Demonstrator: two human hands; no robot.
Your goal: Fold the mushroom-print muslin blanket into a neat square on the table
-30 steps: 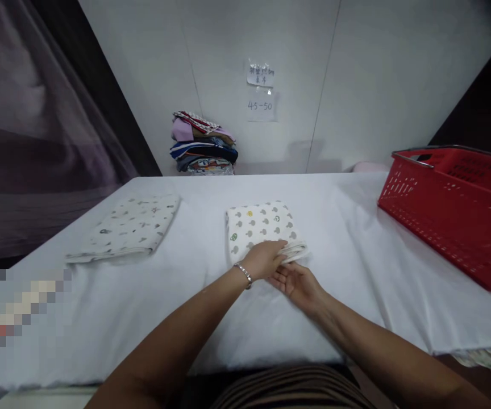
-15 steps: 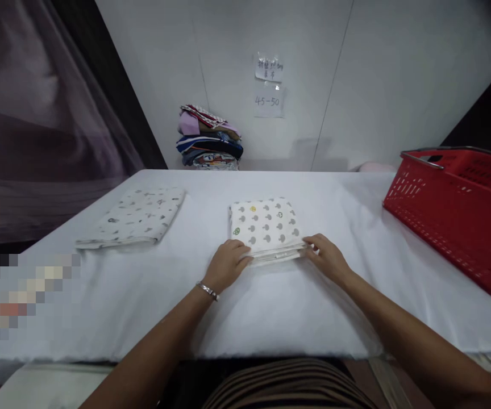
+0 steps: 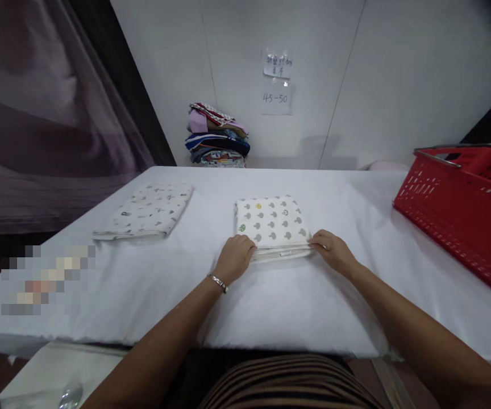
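A folded white cloth with grey tree-like prints and a few green and yellow ones lies in front of me on the table. My left hand, with a bracelet at the wrist, pinches its near left corner. At the near right corner, my right hand grips the edge between thumb and fingers. Several layers show along the near edge between the two hands. To the left lies a second folded white cloth with small scattered prints, touched by neither hand.
A red plastic basket with a metal handle stands at the right. Against the back wall is a pile of folded fabrics. A white cover spreads over the table. Paper notes hang on the wall. A blurred patch sits at the left.
The whole view has shifted, so things appear slightly further right. Both hands stay at the near corners of the printed cloth, the left fingers now closed more tightly there.
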